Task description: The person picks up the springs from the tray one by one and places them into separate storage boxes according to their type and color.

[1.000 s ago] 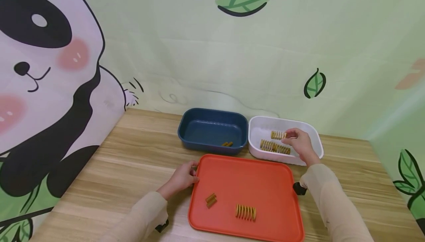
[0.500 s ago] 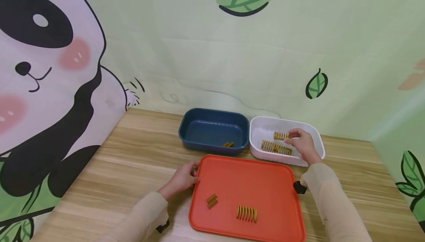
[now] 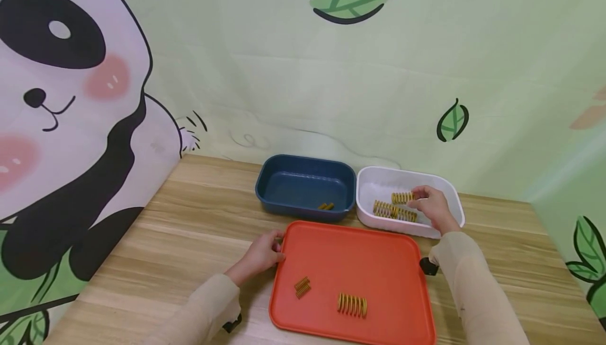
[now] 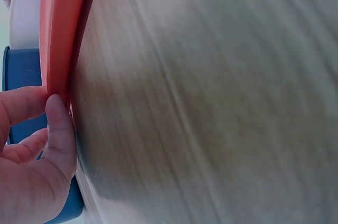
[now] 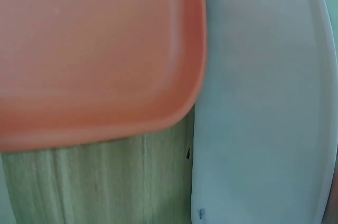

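In the head view my right hand reaches into the white bin and pinches the right end of a large yellow spring. Two more large springs lie end to end in front of it in that bin. My left hand grips the left rim of the orange-red tray; the left wrist view shows its thumb against the tray edge. On the tray lie a large spring and two small springs side by side. The right wrist view hides the right hand's fingers behind the bin wall.
A dark blue bin stands left of the white one, with a few small springs in its front right corner. Both bins sit behind the tray on the wooden table. A panda-printed backdrop rises behind.
The right hand and its spring have shifted slightly right and down within the white bin. The left hand stays on the tray rim.
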Action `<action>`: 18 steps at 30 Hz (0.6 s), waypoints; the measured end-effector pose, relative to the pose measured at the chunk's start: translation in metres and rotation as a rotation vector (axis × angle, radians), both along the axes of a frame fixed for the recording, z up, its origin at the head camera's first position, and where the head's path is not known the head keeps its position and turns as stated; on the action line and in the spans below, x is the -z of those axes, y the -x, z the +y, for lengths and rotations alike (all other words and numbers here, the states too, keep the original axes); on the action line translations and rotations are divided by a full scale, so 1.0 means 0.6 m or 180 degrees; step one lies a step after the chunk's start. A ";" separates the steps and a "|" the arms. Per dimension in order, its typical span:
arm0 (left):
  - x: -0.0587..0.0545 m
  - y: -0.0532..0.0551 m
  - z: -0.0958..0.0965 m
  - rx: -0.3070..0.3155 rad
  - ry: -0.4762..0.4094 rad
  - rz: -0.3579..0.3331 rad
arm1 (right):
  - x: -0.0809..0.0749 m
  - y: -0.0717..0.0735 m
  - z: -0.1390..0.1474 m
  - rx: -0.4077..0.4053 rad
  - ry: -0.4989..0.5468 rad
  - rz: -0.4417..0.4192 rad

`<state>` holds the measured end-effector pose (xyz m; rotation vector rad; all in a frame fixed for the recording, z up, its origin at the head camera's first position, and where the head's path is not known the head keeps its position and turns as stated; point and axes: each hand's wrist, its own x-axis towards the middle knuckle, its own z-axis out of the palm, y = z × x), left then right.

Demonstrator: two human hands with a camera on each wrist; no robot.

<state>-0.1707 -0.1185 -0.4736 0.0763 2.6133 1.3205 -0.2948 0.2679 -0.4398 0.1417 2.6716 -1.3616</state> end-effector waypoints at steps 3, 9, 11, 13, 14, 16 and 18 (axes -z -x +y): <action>0.000 -0.001 0.001 -0.0022 -0.0019 0.0019 | 0.000 0.000 -0.001 0.0007 -0.0016 -0.0060; -0.002 -0.001 0.002 -0.0032 -0.0031 0.0019 | 0.001 0.002 -0.002 0.0027 -0.0056 -0.0110; -0.003 -0.001 0.002 -0.0027 -0.0027 0.0024 | 0.002 0.004 -0.002 0.0024 -0.0061 -0.0118; -0.003 0.000 0.002 -0.0027 -0.0023 0.0028 | 0.003 0.005 -0.002 0.0017 -0.0051 -0.0103; -0.003 -0.001 0.002 -0.0023 -0.0013 0.0038 | 0.004 0.006 -0.002 0.0014 -0.0058 -0.0107; -0.003 -0.001 0.001 -0.0020 -0.0008 0.0044 | 0.006 0.007 -0.002 0.0006 -0.0076 -0.0138; -0.003 -0.001 0.001 -0.0022 0.0005 0.0047 | 0.007 0.007 -0.002 -0.0023 -0.0108 -0.0156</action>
